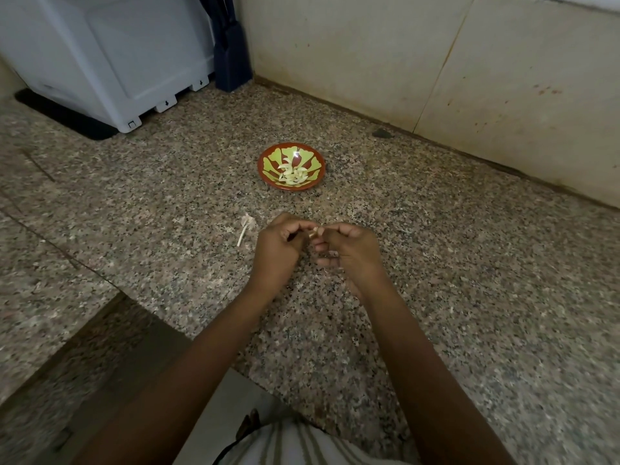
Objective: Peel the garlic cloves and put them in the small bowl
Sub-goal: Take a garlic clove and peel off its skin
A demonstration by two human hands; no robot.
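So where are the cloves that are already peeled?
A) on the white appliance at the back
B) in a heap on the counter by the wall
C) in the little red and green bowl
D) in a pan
C: the pale peeled cloves lie inside the red and green bowl, which stands on the counter beyond the left hand and right hand.

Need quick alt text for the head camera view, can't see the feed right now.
Both hands, left hand and right hand, pinch a garlic clove above a speckled counter. Beyond sits a small bowl holding peeled cloves; a garlic stem lies left.
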